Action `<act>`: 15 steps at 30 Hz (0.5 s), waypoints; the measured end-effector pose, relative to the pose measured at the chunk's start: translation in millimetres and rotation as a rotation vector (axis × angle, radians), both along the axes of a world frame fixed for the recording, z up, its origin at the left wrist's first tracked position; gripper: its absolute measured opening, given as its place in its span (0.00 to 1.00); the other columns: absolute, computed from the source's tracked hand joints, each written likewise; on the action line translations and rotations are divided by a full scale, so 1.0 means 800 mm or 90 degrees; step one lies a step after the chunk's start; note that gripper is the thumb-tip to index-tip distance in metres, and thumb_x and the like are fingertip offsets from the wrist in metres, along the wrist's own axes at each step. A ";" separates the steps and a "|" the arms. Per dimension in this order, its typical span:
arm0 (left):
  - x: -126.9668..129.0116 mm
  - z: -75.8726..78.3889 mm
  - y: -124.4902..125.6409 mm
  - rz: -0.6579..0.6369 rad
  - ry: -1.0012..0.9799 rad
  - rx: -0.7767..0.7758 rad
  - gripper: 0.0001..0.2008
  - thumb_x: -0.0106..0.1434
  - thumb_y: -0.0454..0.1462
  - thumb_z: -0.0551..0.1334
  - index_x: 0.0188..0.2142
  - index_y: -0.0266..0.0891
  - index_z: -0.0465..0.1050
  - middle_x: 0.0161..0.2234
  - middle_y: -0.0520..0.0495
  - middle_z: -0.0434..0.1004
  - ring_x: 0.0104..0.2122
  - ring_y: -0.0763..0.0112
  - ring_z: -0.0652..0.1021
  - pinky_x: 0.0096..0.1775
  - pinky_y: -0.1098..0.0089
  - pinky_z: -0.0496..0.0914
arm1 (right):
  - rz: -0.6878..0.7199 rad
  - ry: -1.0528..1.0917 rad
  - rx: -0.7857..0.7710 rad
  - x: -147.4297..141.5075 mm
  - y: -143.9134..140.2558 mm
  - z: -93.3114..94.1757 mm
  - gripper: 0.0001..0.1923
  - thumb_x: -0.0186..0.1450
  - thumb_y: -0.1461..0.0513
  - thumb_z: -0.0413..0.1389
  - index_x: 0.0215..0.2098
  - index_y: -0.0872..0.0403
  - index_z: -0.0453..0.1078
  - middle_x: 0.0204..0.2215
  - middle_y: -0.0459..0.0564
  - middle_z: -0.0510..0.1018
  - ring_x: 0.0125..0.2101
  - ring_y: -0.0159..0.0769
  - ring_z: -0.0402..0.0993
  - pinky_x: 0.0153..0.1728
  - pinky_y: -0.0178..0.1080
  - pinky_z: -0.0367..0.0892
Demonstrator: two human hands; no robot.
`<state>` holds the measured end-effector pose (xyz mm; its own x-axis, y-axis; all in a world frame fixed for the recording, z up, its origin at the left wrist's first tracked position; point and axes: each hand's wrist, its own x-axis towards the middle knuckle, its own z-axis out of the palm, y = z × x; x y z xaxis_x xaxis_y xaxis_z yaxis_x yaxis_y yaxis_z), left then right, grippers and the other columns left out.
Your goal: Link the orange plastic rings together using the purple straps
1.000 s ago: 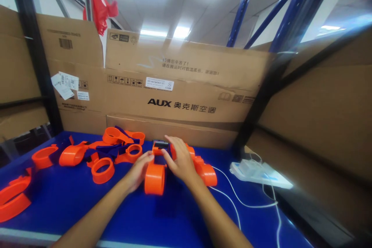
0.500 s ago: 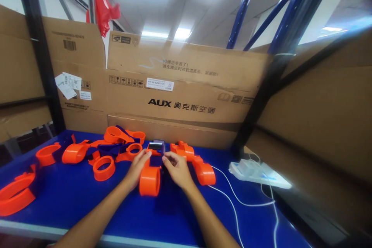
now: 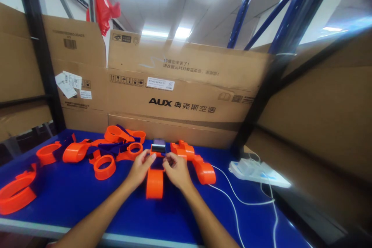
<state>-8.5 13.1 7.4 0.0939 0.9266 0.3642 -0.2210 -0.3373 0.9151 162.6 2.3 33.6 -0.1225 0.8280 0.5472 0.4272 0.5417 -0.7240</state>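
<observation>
An orange tape dispenser (image 3: 155, 181) with a dark blade end stands on the blue table (image 3: 87, 201) in front of me. My left hand (image 3: 140, 169) grips its upper left side, thumb and fingers pinched near the top. My right hand (image 3: 176, 170) holds the upper right side, fingertips meeting the left hand's over the dispenser's middle. The dispenser's round orange drum shows below both hands.
Several more orange dispenser parts (image 3: 104, 151) lie at the left of the table. Another orange dispenser (image 3: 200, 166) lies right of my hands. A white power strip (image 3: 255, 172) with a cable (image 3: 238, 201) sits at the right. Cardboard boxes (image 3: 180, 93) wall the back.
My right hand came off the dispenser's far side and closed in beside the left. The dispenser shifted slightly and now stands straight between both hands.
</observation>
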 end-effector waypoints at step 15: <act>0.003 -0.004 0.000 0.011 0.026 -0.007 0.17 0.60 0.50 0.65 0.37 0.38 0.74 0.29 0.50 0.76 0.29 0.68 0.73 0.34 0.70 0.66 | -0.029 -0.030 -0.008 0.000 -0.002 -0.002 0.10 0.60 0.62 0.50 0.21 0.53 0.60 0.16 0.39 0.60 0.20 0.29 0.56 0.22 0.32 0.51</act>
<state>-5.8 13.4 4.6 0.0924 0.9318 0.3509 -0.1782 -0.3313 0.9266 162.5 0.4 32.4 -0.1109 0.8403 0.5307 0.4849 0.5118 -0.7091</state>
